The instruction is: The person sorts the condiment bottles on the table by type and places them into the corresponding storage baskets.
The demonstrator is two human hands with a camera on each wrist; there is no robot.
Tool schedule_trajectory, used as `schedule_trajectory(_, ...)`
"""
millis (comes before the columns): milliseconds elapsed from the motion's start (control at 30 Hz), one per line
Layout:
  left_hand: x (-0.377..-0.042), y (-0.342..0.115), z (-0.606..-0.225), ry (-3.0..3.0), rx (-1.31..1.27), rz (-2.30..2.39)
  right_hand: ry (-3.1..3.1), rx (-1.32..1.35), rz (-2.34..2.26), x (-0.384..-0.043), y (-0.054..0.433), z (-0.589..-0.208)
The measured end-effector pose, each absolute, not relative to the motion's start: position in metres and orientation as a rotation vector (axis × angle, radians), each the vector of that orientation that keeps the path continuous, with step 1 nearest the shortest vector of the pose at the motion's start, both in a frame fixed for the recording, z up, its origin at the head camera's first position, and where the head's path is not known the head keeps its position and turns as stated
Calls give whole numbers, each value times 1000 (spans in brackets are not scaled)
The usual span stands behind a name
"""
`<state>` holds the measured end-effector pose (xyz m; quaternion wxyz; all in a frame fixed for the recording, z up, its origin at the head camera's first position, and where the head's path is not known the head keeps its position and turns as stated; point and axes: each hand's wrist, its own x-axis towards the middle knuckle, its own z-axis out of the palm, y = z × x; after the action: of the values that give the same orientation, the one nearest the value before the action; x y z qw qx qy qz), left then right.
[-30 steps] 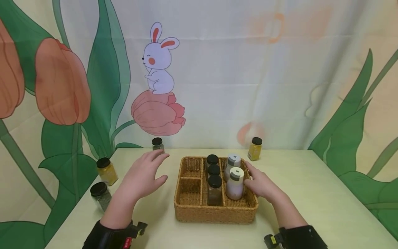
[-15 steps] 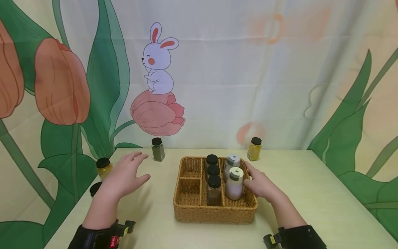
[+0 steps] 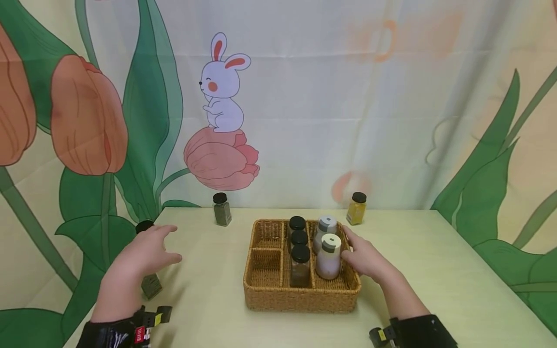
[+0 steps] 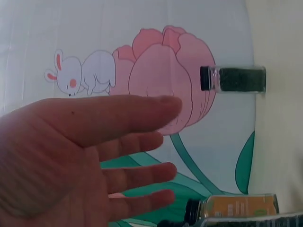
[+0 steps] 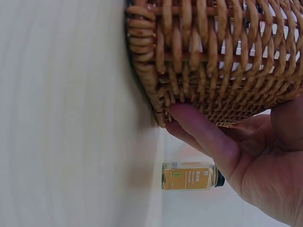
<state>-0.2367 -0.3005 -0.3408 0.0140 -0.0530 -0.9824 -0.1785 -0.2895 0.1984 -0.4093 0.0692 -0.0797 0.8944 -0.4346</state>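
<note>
My left hand (image 3: 141, 253) hovers with fingers spread at the table's left side, holding nothing. Behind it, only the black lid of a spice jar (image 3: 144, 225) shows; the left wrist view gives its orange label (image 4: 241, 205). Another jar with dark green contents (image 3: 151, 286) peeks out below the hand. With its thumb over the rim and fingers against the outer wall, my right hand (image 3: 366, 256) grips the right side of a wicker basket (image 3: 300, 299). Dark-lidded spice jars (image 3: 300, 268) fill the middle compartment, and two pale-capped shakers (image 3: 328, 261) stand in the right one.
A green-filled spice jar (image 3: 222, 212) stands at the back left of the pale table (image 3: 452, 270). Farther right, behind the basket, is a yellow turmeric powder jar (image 3: 356, 211). A printed curtain (image 3: 304, 121) hangs along the back edge.
My left hand has moved left and toward me, away from the back green jar and across the left-hand jars, which it now partly covers. The right hand and basket have stayed in place.
</note>
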Motion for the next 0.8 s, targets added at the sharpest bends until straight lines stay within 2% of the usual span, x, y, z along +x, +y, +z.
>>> schedule_trajectory(333, -236, -324, -340, -3210, 21, -722, 2696, -249, -1311, -290, 198, -409)
schedule_trajectory(800, -234, -329, -341, -3195, 86, -850, 2700, -246, -1300, -290, 199, -410)
